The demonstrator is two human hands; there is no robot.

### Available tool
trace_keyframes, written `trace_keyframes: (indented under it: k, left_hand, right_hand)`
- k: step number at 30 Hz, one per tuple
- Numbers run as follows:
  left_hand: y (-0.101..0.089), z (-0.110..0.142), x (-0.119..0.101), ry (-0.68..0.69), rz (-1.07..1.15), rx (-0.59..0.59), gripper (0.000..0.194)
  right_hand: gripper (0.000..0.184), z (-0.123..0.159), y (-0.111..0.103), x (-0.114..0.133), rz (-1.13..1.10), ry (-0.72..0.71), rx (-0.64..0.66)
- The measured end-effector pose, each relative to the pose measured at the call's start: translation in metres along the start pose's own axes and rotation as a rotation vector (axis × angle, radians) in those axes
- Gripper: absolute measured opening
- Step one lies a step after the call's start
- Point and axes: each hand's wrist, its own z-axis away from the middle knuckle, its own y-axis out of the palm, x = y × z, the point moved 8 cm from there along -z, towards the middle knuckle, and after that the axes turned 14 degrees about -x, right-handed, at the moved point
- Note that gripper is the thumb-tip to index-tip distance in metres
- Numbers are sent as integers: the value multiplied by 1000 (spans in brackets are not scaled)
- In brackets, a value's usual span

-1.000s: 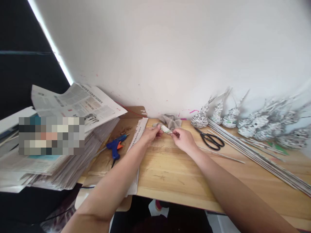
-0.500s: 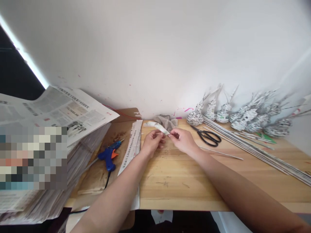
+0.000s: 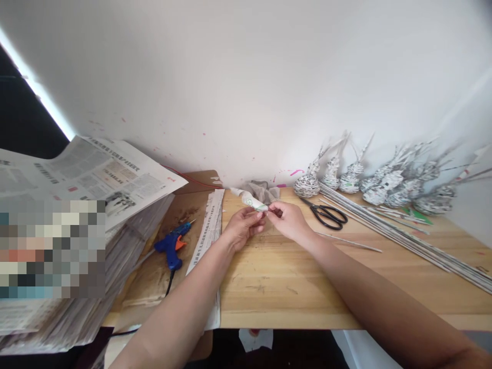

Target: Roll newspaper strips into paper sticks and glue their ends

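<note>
Green-printed paper [image 3: 250, 201], held by L hand [image 3: 245, 225] & R hand [image 3: 286, 219].

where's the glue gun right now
In the head view, the glue gun lies left of the left hand, between the newspaper stack and the paper strips.

From here I see my left hand [image 3: 245, 229] and right hand [image 3: 286, 221] pinching a rolled paper piece [image 3: 251, 202] over the wooden table [image 3: 265, 297]. Just beyond the grip lies a crumpled grey cloth [image 3: 265, 192]. Right of the grip are black scissors [image 3: 329, 217] and woven paper figures [image 3: 306, 184]; left of it, a blue glue gun [image 3: 171, 248] and stacked newspapers [image 3: 130, 251].
</note>
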Motion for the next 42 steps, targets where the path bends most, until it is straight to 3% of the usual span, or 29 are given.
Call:
trace_keyframes:
  k: [5, 13, 20, 26, 30, 35, 42]
  left_hand:
    - [-1, -2, 14, -115, 61, -74, 21]
    - [-9, -5, 7, -58, 156, -187, 14]
    - [-25, -11, -9, 11, 232, -301, 14]
    - [-27, -15, -10, 29, 250, -302, 9]
    - [-29, -16, -12, 40, 262, -293, 8]
    - [-31, -16, -17, 67, 284, -302, 7]
    - [-36, -19, -20, 69, 316, -298, 7]
  right_hand:
    - [11, 7, 1, 17, 10, -107, -1]
    - [17, 10, 4, 25, -80, -136, 11]
    - [8, 7, 3, 12, 90, -131, 14]
    - [24, 10, 8, 13, 185, -142, 82]
    - [19, 11, 8, 14, 165, -148, 86]
    - [30, 12, 12, 13, 220, -160, 149]
    - [25, 15, 11, 21, 261, -235, 158]
